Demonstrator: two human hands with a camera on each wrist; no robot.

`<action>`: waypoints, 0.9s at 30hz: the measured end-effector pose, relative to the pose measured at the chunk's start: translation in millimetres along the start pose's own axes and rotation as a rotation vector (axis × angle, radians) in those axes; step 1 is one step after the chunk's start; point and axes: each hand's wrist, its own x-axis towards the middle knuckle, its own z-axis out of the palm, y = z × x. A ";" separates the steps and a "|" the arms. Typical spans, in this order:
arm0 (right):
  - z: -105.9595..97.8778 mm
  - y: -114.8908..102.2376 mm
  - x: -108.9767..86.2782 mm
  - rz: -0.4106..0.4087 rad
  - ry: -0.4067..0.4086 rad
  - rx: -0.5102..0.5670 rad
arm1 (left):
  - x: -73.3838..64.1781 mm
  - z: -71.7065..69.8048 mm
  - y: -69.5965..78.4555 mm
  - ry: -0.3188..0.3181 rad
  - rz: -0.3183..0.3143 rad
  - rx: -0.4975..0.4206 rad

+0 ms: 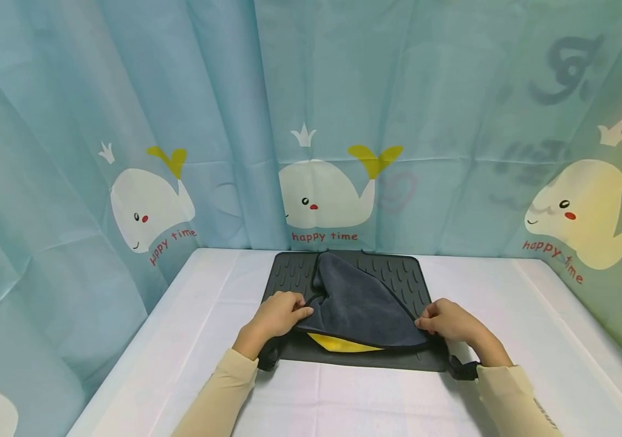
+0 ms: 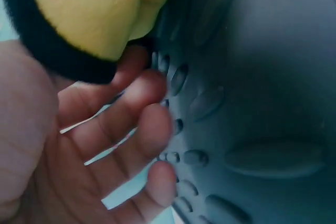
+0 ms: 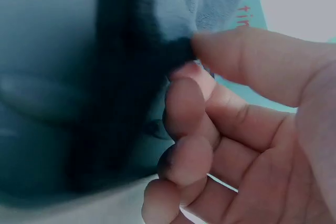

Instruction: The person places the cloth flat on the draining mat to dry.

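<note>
Head view: Two Pinches Span a Gray-and-Yellow Towel

You grasp the near edge of a dark gray towel (image 1: 365, 303) above a black bumped mat (image 1: 398, 267), your left grip (image 1: 280, 312) pinching one end and your right grip (image 1: 449, 320) the other. The left wrist view shows black trim (image 2: 68, 66) bordering the towel's yellow underside at your thumb. To do this well, it would seem best to hold both ends level, draw them gently apart, and ease out the fold beside your left fingers before lowering the edge. Pinch close to the trim; a loose hold could let a corner slip or curl under, and pulling too hard could drag the mat along.

The mat lies toward the back of a desk (image 1: 360, 397) spread with white cloth. Beyond hangs a pale blue curtain (image 1: 453, 182) printed with white whales (image 1: 327, 194) and the words "happy time."
</note>
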 end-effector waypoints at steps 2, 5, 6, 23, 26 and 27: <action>2.1 -0.8 0.5 0.017 0.015 -0.009 | 0.4 0.5 -0.3 0.032 0.003 0.004; 3.1 -1.3 0.8 0.043 0.024 -0.022 | 0.0 -2.2 -0.7 0.079 0.010 0.015; 3.1 -1.4 1.0 0.045 0.031 -0.025 | -0.2 -3.8 -0.9 0.093 0.011 0.022; 11.1 -9.1 1.5 0.034 0.006 -0.057 | -9.8 -38.9 -8.9 0.204 -0.116 0.089; 10.1 -9.1 0.6 0.034 -0.018 -0.044 | -12.0 -42.1 -13.2 0.105 -0.141 0.084; 10.0 -9.3 0.4 0.035 -0.023 -0.045 | -12.9 -42.5 -13.7 0.068 -0.145 0.083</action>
